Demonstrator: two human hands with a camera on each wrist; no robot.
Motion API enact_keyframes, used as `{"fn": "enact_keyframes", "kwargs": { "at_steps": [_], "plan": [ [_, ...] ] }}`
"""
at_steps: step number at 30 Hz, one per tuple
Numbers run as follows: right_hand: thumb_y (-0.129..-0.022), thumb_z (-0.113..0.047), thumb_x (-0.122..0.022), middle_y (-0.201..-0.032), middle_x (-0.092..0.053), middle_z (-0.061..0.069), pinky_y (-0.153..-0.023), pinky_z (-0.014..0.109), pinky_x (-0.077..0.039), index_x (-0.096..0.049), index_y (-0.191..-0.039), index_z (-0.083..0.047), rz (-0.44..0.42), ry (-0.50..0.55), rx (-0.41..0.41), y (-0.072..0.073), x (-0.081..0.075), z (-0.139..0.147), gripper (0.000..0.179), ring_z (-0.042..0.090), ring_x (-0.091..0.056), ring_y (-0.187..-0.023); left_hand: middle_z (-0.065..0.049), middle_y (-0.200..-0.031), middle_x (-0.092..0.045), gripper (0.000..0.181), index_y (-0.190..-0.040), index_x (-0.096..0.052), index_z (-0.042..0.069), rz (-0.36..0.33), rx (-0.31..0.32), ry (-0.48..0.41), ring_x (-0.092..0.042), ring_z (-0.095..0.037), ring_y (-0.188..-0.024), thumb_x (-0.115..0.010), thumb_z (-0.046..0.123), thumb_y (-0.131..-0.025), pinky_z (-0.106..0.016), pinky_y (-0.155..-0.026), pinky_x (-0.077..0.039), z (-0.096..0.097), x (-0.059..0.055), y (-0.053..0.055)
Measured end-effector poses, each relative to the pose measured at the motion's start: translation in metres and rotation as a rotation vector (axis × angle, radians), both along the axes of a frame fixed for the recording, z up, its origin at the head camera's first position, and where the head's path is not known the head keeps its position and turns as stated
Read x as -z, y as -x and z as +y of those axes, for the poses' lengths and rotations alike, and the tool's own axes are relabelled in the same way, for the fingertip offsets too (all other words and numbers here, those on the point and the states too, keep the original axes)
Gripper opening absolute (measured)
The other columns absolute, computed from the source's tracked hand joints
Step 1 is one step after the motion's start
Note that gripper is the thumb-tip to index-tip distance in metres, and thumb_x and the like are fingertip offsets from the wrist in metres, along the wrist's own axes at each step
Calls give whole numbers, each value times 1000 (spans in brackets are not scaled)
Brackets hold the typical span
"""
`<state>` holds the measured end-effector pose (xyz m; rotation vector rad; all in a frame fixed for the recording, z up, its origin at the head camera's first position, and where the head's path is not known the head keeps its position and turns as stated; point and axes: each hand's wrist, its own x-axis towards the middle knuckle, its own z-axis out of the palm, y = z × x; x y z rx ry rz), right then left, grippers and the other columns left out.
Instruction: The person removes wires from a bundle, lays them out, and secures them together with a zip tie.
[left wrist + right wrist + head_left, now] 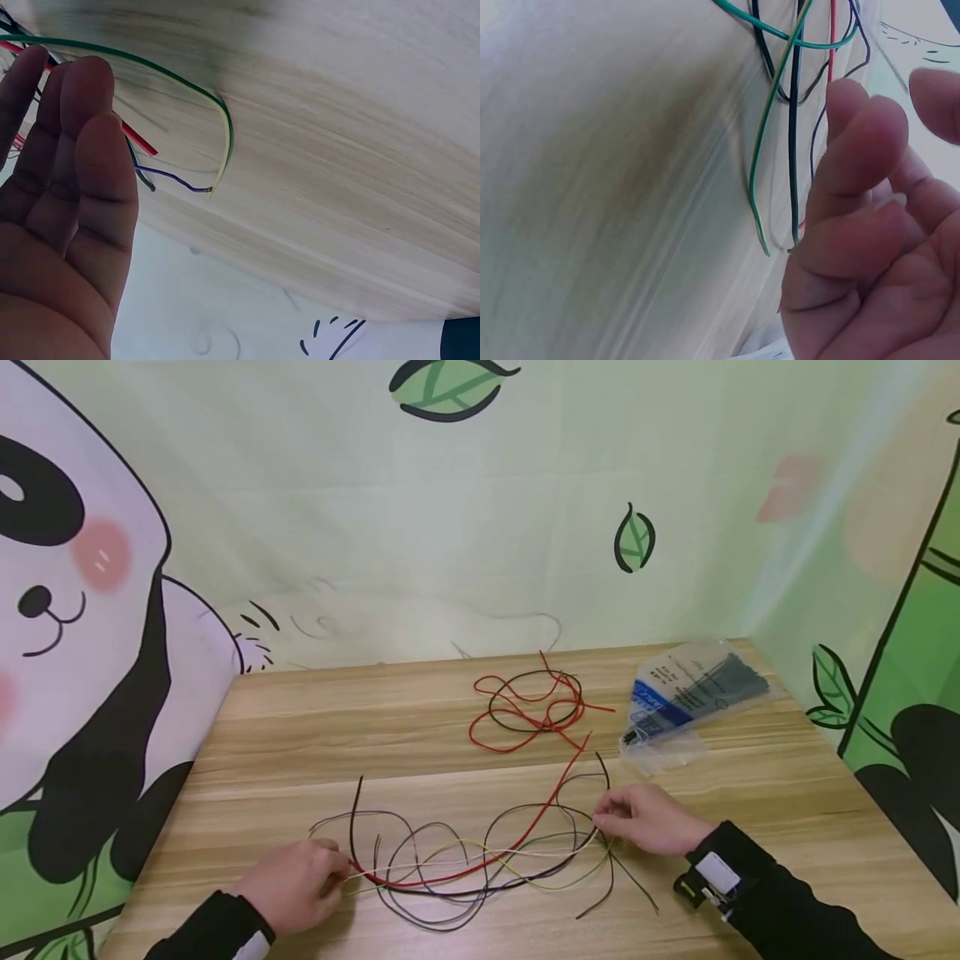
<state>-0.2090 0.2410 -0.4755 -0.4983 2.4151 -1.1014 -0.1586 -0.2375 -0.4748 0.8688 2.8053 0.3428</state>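
Observation:
Several loose wires lie in a loose tangle between my hands on the wooden table. A white wire (517, 852) stretches across the tangle from one hand to the other. At its left end, my left hand (296, 885) pinches it. The fingertips of my right hand (648, 817) hold it at the right side. A thick red wire (540, 814) curves below and up to the right, beside a black wire (510, 885). A yellow-green wire (228, 135) loops past the left fingers in the left wrist view. Fingers partly hide the grips in both wrist views.
Behind the tangle lies a second coil of red wire (517, 745) with a black wire ring (491, 710). A clear plastic bag (693, 693) with dark strips inside rests at the back right of the table (322, 718). A printed panda backdrop (525, 527) stands behind.

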Motion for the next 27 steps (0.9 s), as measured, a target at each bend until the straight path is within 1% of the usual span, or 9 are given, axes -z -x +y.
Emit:
{"fn": "enact_keyframes", "kwargs": {
  "at_steps": [3, 5, 8, 11, 14, 18, 23, 27],
  "plan": [
    [-98, -21, -64, -79, -64, 3, -56, 21, -42, -70, -103, -3, 10, -8, 32, 0, -3, -1, 19, 6, -53, -62, 10, -82, -69, 1, -84, -75, 17, 2, -20, 13, -55, 2, -70, -75, 17, -84, -24, -61, -49, 2, 0, -1],
    [-98, -20, -64, -79, -65, 5, -56, 21, -43, -70, -103, -3, 21, -9, 45, 0, -4, -1, 19, 7, -54, -62, 10, -82, -69, 3, -86, -76, 17, 11, -30, 17, -57, 2, -71, -75, 19, -85, -25, -62, -50, 3, -1, -1],
    [-98, -21, -64, -79, -65, 5, -56, 21, -43, -70, -103, -3, 45, -11, 56, 0, -7, -1, 19, 6, -54, -62, 10, -79, -65, 4, -84, -75, 17, 32, -35, 7, -53, 3, -67, -74, 20, -87, -23, -60, -47, 5, -1, -2],
    [-98, -21, -64, -78, -65, 6, -55, 21, -43, -70, -104, -2, 67, -9, 65, 0, -9, -1, 21, 6, -54, -61, 11, -76, -63, 7, -81, -73, 17, 66, -24, -10, -48, 5, -65, -74, 17, -88, -22, -57, -43, 6, -2, -3],
    [-98, -21, -64, -78, -65, 6, -55, 22, -44, -70, -106, -1, 79, -8, 75, 0, -10, 0, 23, 6, -54, -61, 11, -75, -64, 9, -77, -72, 18, 99, -15, -26, -47, 6, -65, -77, 15, -85, -20, -56, -43, 6, -2, -4],
    [-97, -23, -65, -79, -64, 1, -59, 22, -44, -71, -105, -3, 128, -37, 90, 2, -9, 3, 23, 5, -53, -65, 13, -74, -62, 16, -74, -68, 20, 126, -20, -56, -48, 7, -65, -79, 13, -82, -20, -56, -44, 5, -3, -4],
    [-96, -21, -66, -79, -61, -2, -62, 22, -43, -72, -101, -6, 205, -63, 107, 11, -10, 1, 17, 6, -51, -70, 14, -74, -59, 19, -75, -64, 21, 152, -26, -108, -51, 6, -69, -77, 8, -83, -21, -60, -48, 9, -9, 1],
    [-95, -21, -67, -79, -61, -2, -63, 23, -43, -72, -100, -9, 252, -111, 109, 22, -20, -12, 13, 9, -51, -72, 13, -74, -59, 20, -75, -64, 20, 206, -10, -129, -52, 4, -70, -75, 4, -83, -22, -60, -48, 19, -19, 9]
  ]
}}
